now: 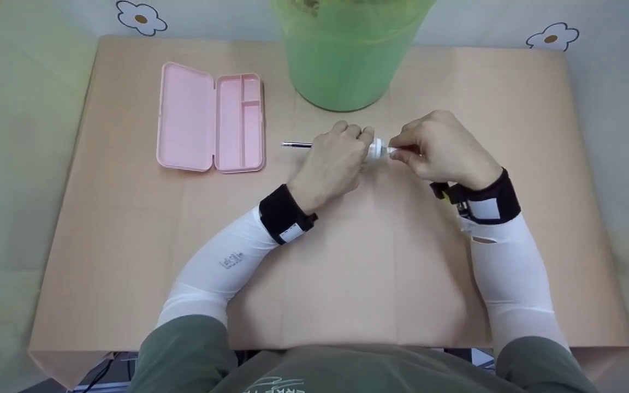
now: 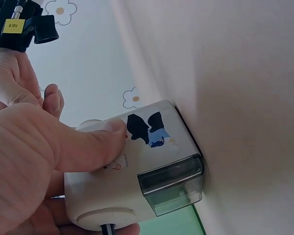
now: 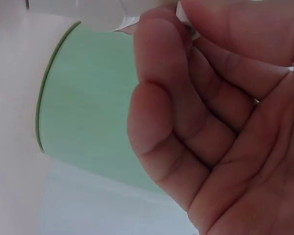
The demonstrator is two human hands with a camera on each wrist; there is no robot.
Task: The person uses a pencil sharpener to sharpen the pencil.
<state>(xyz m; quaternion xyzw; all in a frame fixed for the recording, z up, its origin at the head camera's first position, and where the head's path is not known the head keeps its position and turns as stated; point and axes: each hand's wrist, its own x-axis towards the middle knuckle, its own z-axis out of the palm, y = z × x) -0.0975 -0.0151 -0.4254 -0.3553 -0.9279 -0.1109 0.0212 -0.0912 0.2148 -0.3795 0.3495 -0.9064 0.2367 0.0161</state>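
A white pencil sharpener (image 2: pixel 108 188) with a cartoon print and a see-through shavings drawer (image 2: pixel 171 183) stands on the table. My left hand (image 1: pixel 336 161) grips its body, thumb laid across the printed face in the left wrist view. Out of the sharpener's left end sticks a dark pencil (image 1: pixel 297 144); its tip is hidden inside. At the other end my right hand (image 1: pixel 445 150) pinches a small part, apparently the crank, between thumb and fingers. In the right wrist view the curled fingers (image 3: pixel 159 58) mostly cover that part.
An open pink pencil case (image 1: pixel 186 117) lies at the left, its compartments facing up. Behind the hands stands a green bin (image 1: pixel 344 71) with a yellowish liner over its rim. Brown covering drapes the table (image 1: pixel 342 284); a flower-patterned wall is behind.
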